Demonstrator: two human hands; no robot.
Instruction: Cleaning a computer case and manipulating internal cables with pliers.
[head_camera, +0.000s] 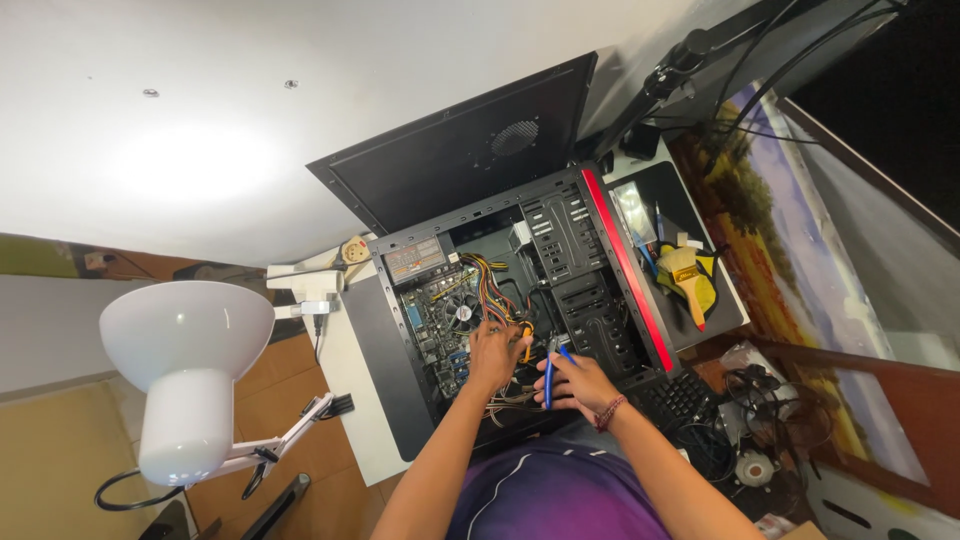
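An open black computer case (590, 290) with a red front strip lies on its side on a white table. Its green motherboard (435, 315) and a bundle of coloured cables (490, 280) show inside. My left hand (493, 355) reaches into the lower part of the case and touches the cables near an orange-handled piece. Beside it, my right hand (580, 380) grips blue-handled pliers (550, 372) over the loose wires at the case's lower edge.
The removed black side panel (460, 150) leans behind the case. A white desk lamp (185, 360) stands at the left. A paintbrush on a yellow cloth (690, 280) lies on a dark mat to the right. A keyboard (680, 400) and tangled cables lie at the lower right.
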